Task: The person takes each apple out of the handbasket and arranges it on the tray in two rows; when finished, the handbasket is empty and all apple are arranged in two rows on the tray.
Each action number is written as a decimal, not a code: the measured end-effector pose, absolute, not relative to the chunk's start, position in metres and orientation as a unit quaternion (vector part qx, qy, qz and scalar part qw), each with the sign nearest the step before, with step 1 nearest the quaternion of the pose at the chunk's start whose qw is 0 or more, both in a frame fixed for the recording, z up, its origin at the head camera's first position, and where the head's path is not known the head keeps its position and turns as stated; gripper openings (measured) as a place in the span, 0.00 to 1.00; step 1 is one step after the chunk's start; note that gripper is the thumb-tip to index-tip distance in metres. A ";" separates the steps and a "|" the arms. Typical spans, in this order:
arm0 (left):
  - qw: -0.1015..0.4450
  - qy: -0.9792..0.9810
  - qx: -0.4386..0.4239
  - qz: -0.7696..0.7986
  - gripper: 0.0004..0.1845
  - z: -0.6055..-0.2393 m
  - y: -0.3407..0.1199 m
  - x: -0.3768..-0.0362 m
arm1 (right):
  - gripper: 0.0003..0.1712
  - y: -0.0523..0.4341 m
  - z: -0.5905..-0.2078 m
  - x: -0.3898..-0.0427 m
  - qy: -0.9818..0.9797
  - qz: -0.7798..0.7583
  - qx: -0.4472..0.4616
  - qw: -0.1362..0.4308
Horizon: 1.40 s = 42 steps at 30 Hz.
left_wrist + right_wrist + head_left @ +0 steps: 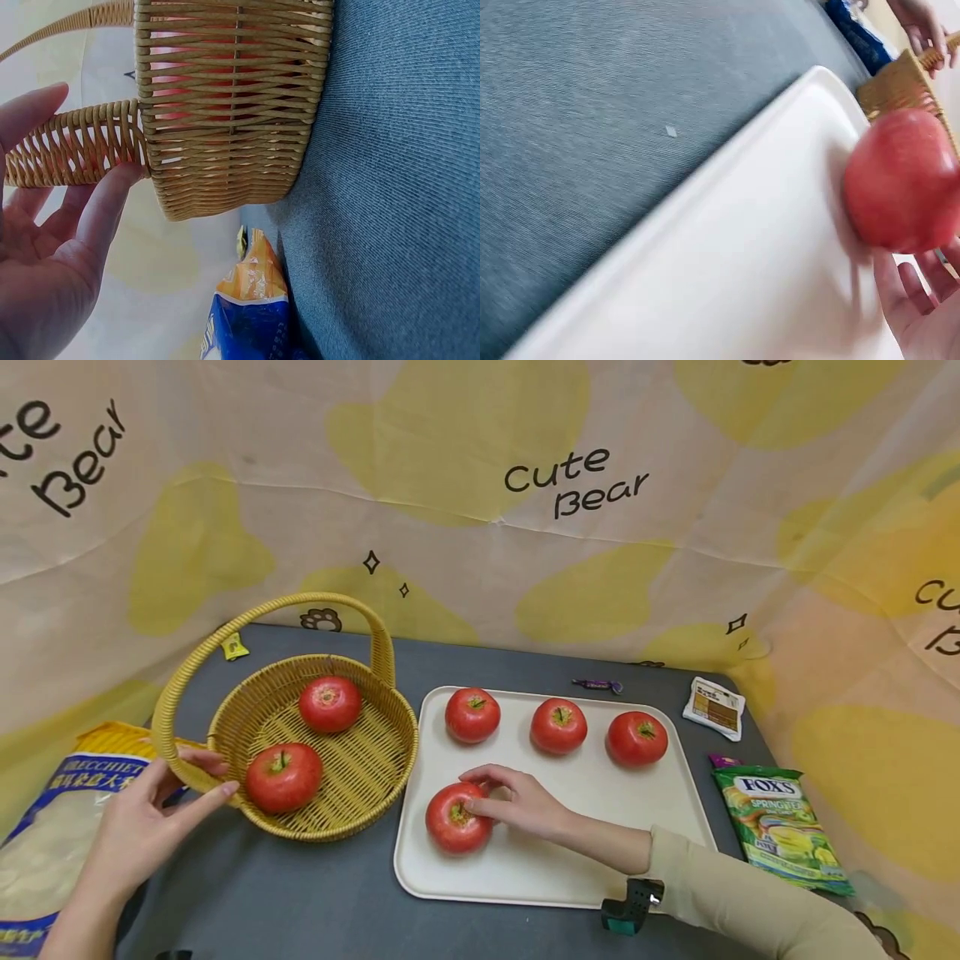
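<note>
A yellow wicker basket (352,827) stands at the left with two red apples inside, one nearer apple (283,778) and one farther apple (330,704). My left hand (153,814) grips the base of its handle (71,146), thumb on one side and fingers on the other. On the white tray (555,868), my right hand (521,802) holds a red apple (456,827) between thumb and fingers, near the front left corner. Whether that apple touches the tray, I cannot tell. Along the tray's back lie a left apple (472,716), a middle apple (558,727) and a right apple (636,740).
A blue, white and yellow bag (67,810) lies left of the basket, with a small yellow packet (234,647) behind. Right of the tray are a green FOX'S bag (783,831) and a white-brown packet (714,708). A purple wrapped sweet (597,685) lies behind the tray.
</note>
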<state>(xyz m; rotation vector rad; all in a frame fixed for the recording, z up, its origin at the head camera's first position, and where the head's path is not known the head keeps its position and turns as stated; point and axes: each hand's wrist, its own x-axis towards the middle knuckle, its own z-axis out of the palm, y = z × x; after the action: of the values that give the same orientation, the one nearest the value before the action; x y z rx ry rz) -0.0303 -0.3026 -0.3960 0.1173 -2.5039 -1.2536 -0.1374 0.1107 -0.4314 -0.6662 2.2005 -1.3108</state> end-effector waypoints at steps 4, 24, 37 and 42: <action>0.169 -0.880 0.041 -0.442 0.21 -0.396 -0.302 -0.030 | 0.15 0.110 -0.421 -0.146 0.813 -0.476 -0.259 0.213; 0.155 -0.884 0.049 -0.439 0.20 -0.394 -0.301 -0.028 | 0.14 -0.009 -0.376 -0.198 0.750 -0.448 -0.433 0.225; 0.154 -0.879 0.044 -0.448 0.21 -0.393 -0.300 -0.027 | 0.29 -0.095 -0.377 -0.206 0.767 -0.314 -0.495 0.262; 0.153 -0.879 0.039 -0.450 0.21 -0.394 -0.301 -0.028 | 0.39 -0.118 -0.379 -0.204 0.763 -0.231 -0.541 0.268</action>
<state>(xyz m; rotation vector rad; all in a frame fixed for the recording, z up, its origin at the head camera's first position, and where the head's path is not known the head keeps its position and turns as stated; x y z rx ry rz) -0.0283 -0.3011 -0.3943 0.1126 -2.5206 -1.2917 -0.2036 -0.1176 -0.3793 -1.4584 2.0591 -0.6236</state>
